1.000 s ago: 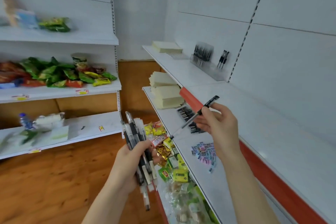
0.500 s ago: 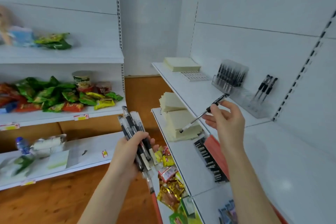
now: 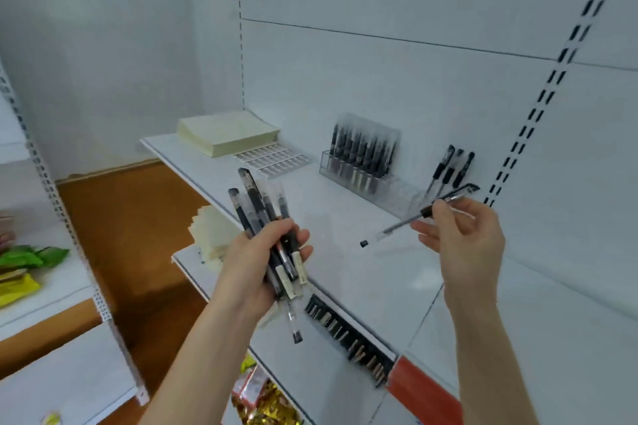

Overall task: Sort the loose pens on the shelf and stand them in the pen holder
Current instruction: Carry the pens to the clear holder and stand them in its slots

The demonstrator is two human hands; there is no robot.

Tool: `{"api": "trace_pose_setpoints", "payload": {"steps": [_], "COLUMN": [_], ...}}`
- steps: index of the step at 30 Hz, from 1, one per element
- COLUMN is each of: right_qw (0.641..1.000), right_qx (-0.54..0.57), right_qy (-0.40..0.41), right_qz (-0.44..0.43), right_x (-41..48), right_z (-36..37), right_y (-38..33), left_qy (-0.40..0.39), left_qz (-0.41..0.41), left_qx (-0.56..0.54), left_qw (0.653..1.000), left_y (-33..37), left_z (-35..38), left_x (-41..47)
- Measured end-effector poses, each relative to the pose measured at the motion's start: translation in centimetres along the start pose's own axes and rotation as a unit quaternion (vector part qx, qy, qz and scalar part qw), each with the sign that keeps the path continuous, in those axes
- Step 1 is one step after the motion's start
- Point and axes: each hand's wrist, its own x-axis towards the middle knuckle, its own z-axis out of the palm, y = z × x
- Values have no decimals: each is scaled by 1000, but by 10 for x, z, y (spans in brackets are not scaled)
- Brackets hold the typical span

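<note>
My left hand (image 3: 264, 257) grips a bundle of several black and clear pens (image 3: 267, 217), tips pointing up and down, over the shelf's front edge. My right hand (image 3: 462, 238) pinches a single black-grip pen (image 3: 407, 221) held slanted, its cap end up near the clear pen holder (image 3: 397, 193). The holder stands against the back wall on the upper shelf (image 3: 345, 252). Its left section holds a row of several dark pens (image 3: 362, 148); three black pens (image 3: 452, 166) stand at its right end.
A stack of pale yellow paper (image 3: 228, 133) and white packets (image 3: 272, 159) lie at the shelf's far left. Pens in packets (image 3: 348, 335) lie on the lower shelf beside more paper (image 3: 210, 235). Snack bags (image 3: 266, 400) sit below. Another shelf unit (image 3: 51, 286) stands at left.
The view has swung right and closer to the holder. My right hand with the single pen has moved up to the holder's right end. My left hand keeps its bundle.
</note>
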Motion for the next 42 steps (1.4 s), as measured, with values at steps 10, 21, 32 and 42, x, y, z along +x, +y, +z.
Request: {"api": "trace_pose_setpoints", "payload": {"steps": [10, 21, 32, 42], "right_qw": [966, 937, 897, 954], "right_qx": [-157, -285, -440, -295], "right_qy": [192, 189, 31, -47], "right_qz": [-69, -67, -4, 3], "right_x": [49, 111, 137, 81], "right_z": [-9, -12, -8, 26], "right_y": [4, 8, 30, -13], "left_qy": [-148, -205, -265, -340], "left_qz": [-140, -190, -151, -160], "left_qx": [49, 60, 56, 83], "left_qw": [978, 958, 951, 923], "left_y": [15, 4, 3, -8], "left_z": [27, 51, 71, 82], "left_x": [96, 118, 128, 126]}}
